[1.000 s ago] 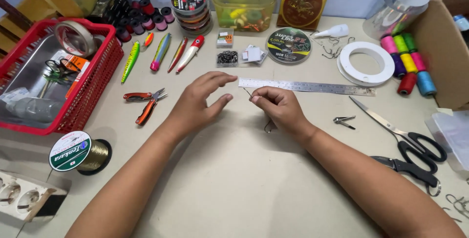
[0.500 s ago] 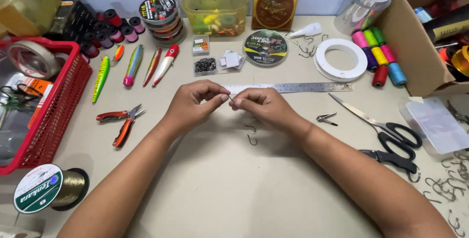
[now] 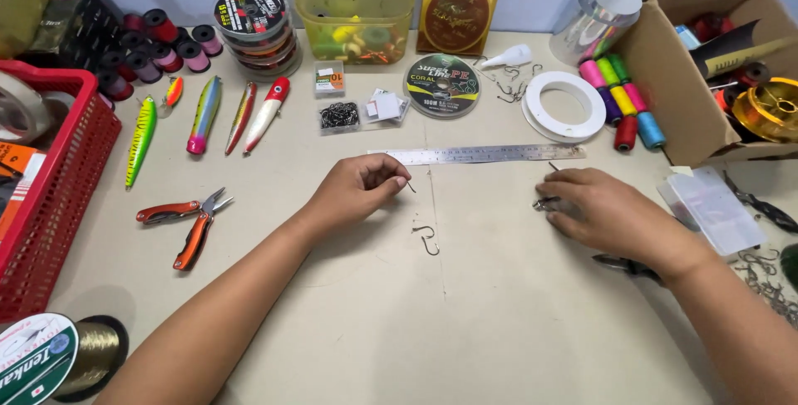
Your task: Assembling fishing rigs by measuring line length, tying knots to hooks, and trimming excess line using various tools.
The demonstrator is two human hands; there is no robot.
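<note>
My left hand (image 3: 362, 187) rests on the table with thumb and fingers pinched together on a thin fishing line; a small dark end sticks out beside the fingertips. A metal fish hook (image 3: 426, 239) lies on the table just below and to the right of it. Farther right, my right hand (image 3: 613, 212) lies palm down with its fingers closed over a small metal clipper (image 3: 544, 203). A steel ruler (image 3: 478, 154) lies flat just beyond both hands.
Red-handled pliers (image 3: 189, 218) and several fishing lures (image 3: 205, 114) lie on the left beside a red basket (image 3: 62, 206). Line spools (image 3: 442, 85), a white ring (image 3: 564, 106), thread spools (image 3: 623, 102) and a cardboard box (image 3: 682, 81) line the back and right. Scissors (image 3: 623, 265) lie under my right forearm.
My hands were together at the table's middle; now they have parted. The right hand has moved right onto the clipper, while the left stays pinched near the ruler. A hook now lies between them.
</note>
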